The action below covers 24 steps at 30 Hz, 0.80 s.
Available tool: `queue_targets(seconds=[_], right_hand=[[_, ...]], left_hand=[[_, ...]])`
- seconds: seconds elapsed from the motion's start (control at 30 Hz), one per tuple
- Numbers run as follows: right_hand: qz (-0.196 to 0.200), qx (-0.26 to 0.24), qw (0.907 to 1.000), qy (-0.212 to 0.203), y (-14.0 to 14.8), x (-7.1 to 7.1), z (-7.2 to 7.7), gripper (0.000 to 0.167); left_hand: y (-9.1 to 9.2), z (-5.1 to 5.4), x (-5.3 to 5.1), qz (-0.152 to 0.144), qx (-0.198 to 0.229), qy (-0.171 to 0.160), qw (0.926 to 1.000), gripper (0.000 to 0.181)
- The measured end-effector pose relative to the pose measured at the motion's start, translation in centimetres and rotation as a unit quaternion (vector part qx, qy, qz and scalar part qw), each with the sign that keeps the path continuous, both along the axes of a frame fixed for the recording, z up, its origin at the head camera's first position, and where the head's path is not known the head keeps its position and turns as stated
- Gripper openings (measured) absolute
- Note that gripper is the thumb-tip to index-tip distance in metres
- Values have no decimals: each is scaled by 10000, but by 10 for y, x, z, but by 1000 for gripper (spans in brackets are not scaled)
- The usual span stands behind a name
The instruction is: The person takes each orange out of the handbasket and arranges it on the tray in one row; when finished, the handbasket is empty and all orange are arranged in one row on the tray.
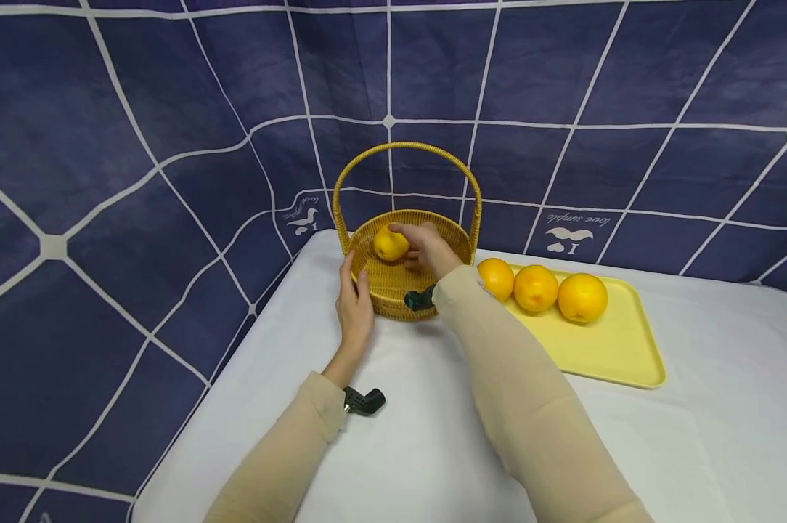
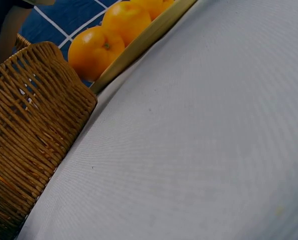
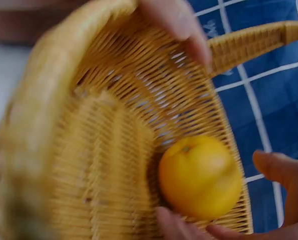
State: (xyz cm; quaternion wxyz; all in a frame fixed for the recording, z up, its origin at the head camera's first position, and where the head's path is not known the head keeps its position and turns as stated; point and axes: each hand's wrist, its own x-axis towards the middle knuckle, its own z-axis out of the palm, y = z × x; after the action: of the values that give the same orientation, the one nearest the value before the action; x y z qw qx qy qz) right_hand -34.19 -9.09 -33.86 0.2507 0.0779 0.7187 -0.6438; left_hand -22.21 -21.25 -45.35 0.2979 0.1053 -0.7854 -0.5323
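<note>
A woven wicker basket [image 1: 393, 289] with a tall arched handle stands on the table. My left hand [image 1: 355, 309] holds its left front rim, thumb on the inner side and fingers along the outside. One orange [image 1: 385, 247] lies in the basket against the far wall; the right wrist view shows this orange [image 3: 199, 177] more closely. Reaching over the basket, my right hand [image 1: 429, 243] is at the orange with fingers spread. In the right wrist view, its thumb [image 3: 274, 167] stands apart from the fruit, while the fingertips [image 3: 176, 225] are low beside it.
Right of the basket, a yellow tray [image 1: 602, 349] holds three oranges [image 1: 536, 288] in a row along its far left part. White cloth [image 1: 393, 436] covers the table. A dark blue curtain [image 1: 237, 73] with white lines hangs behind and on the left.
</note>
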Motion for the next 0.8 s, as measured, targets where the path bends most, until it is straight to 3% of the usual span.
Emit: queue_targets(seconds=[0.3,0.53,0.67,0.8], right_hand=[[115,806,9955,484,-12,-14,-19,58],[77,1093,9913,725,-9,-14,-22,73],[83,1262,9874,955,-6,-9,-21,66],[183,1025,9885,1093,-3,-1,-18,69]], left_hand=[[0,-2,0,46,-5,-43,10000,50],[2,-2,-1,37,-14,-53,10000,50],[2,0,-1,53,-43,-10,10000,50],[2,0,0,77,-70,69,9999,50]])
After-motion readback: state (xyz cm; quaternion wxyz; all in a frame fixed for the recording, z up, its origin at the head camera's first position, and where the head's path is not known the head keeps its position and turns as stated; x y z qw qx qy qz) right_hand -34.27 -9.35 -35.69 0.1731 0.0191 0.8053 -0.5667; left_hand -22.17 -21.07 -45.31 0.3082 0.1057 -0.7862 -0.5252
